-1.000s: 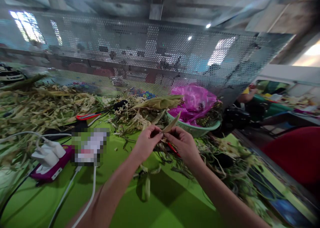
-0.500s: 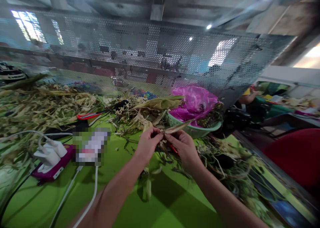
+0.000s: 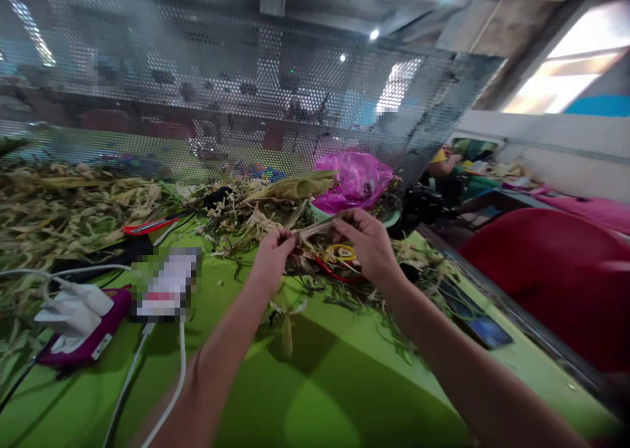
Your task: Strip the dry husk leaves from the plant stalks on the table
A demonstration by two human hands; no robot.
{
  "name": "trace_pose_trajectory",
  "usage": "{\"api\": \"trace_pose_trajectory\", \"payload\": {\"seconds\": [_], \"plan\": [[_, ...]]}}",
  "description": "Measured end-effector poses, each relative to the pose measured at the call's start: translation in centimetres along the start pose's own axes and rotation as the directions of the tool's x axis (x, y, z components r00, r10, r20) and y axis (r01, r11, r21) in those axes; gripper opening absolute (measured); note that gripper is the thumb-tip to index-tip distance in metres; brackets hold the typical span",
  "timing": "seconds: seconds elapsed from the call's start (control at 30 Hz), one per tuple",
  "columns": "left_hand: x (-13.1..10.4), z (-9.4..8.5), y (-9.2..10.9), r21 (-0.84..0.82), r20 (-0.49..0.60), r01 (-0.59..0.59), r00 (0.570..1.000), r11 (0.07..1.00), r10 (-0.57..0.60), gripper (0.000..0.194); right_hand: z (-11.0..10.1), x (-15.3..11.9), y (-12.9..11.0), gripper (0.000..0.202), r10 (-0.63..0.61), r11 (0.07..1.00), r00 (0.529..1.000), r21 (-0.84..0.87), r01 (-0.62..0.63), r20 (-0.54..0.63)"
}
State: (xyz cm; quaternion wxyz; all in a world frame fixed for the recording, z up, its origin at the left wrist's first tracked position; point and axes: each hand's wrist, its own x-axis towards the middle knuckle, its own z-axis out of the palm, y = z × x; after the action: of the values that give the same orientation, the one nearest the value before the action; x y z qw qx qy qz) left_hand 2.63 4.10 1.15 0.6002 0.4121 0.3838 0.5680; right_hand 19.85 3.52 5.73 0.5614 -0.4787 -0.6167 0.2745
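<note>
A pale dry husk strip [image 3: 315, 229] is stretched between my two hands above the green table [image 3: 315, 408]. My left hand [image 3: 273, 256] pinches its left end. At the right end, my right hand [image 3: 367, 241] grips it with bent fingers, a little higher. Below the strip lie red-handled scissors or a similar red tool [image 3: 339, 276] and a yellow ring [image 3: 341, 252]. A small husk piece [image 3: 287, 335] with thin leaves lies or hangs under my hands; which one, I cannot tell. Just behind is a light green basket [image 3: 392, 220] with a pink plastic bag [image 3: 357, 178].
Dry husks [image 3: 79, 205] cover the back left. A purple power strip [image 3: 93, 343] with white plugs, a phone [image 3: 170, 284] and cables lie at left. A perforated metal screen [image 3: 221, 107] stands behind. At right are a dark phone [image 3: 485, 330] and a red chair [image 3: 551, 271].
My hands have moved apart, my right hand going up, and the strip now spans between them. The view has turned to the right. The yellow ring and more of the red tool show.
</note>
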Motion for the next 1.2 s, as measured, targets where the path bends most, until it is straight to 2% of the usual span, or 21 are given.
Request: {"api": "trace_pose_trajectory", "payload": {"seconds": [0.1, 0.17, 0.27, 0.33, 0.5, 0.57, 0.67, 0.77, 0.83, 0.9, 1.03, 1.13, 1.2], "plan": [[0.2, -0.7, 0.9, -0.053, -0.041, -0.019, 0.999, 0.998, 0.016, 0.015, -2.1, -0.3, -1.0, 0.02, -0.038, 0.994, 0.999, -0.1, 0.038, 0.001], [0.4, -1.1, 1.3, -0.105, -0.072, -0.04, 0.997, 0.994, 0.033, 0.017, -3.5, -1.2, -0.9, 0.019, -0.012, 0.969, 0.996, -0.243, 0.034, 0.092], [0.5, -1.5, 1.7, -0.179, -0.092, -0.049, 0.995, 0.983, 0.033, 0.018, -5.1, -3.1, 0.3, 0.015, 0.14, 0.835, 0.951, -0.55, 0.036, 0.275], [0.5, -1.5, 1.9, -0.216, -0.099, -0.041, 0.995, 0.976, 0.02, 0.018, -5.6, -4.1, 1.4, 0.014, 0.205, 0.732, 0.919, -0.676, 0.084, 0.336], [0.6, -1.6, 1.6, -0.237, -0.076, -0.026, 0.997, 0.971, 0.008, 0.021, -4.7, -4.8, 3.5, 0.025, 0.248, 0.517, 0.887, -0.827, 0.219, 0.389], [0.6, -1.6, 1.2, -0.238, -0.021, 0.008, 1.0, 0.971, -0.013, 0.024, -3.8, -4.5, 3.9, 0.034, 0.247, 0.422, 0.888, -0.868, 0.262, 0.388], [0.6, -1.4, 0.3, -0.203, 0.101, 0.102, 0.991, 0.974, -0.083, 0.023, -2.9, -3.9, 4.3, 0.049, 0.248, 0.339, 0.895, -0.898, 0.28, 0.372], [0.8, -1.3, -0.7, -0.09, 0.112, 0.152, 0.984, 0.984, -0.141, 0.012, -2.8, -3.5, 4.4, 0.039, 0.277, 0.285, 0.884, -0.911, 0.3, 0.377], [1.2, -1.5, -1.4, -0.012, 0.07, 0.128, 0.989, 0.992, -0.127, 0.007, -3.0, -3.4, 4.2, 0.026, 0.285, 0.255, 0.878, -0.914, 0.316, 0.384], [1.7, -1.9, -1.9, 0.034, 0.02, 0.085, 0.996, 0.996, -0.085, 0.005, -3.2, -3.5, 3.8, 0.022, 0.283, 0.24, 0.87, -0.908, 0.342, 0.403], [2.9, -3.2, -2.3, 0.033, -0.065, 0.044, 0.997, 0.998, -0.041, 0.006, -3.5, -4.6, 2.6, 0.019, 0.302, 0.267, 0.825, -0.873, 0.409, 0.478], [3.5, -3.9, -2.3, 0.022, -0.106, 0.032, 0.994, 0.999, -0.03, 0.006, -4.1, -6.0, 1.6, 0.018, 0.366, 0.347, 0.762, -0.838, 0.421, 0.534], [3.7, -4.1, -2.3, 0.018, -0.116, 0.036, 0.993, 0.999, -0.033, 0.007, -4.6, -6.6, 0.9, 0.016, 0.444, 0.425, 0.687, -0.81, 0.404, 0.575]]}}
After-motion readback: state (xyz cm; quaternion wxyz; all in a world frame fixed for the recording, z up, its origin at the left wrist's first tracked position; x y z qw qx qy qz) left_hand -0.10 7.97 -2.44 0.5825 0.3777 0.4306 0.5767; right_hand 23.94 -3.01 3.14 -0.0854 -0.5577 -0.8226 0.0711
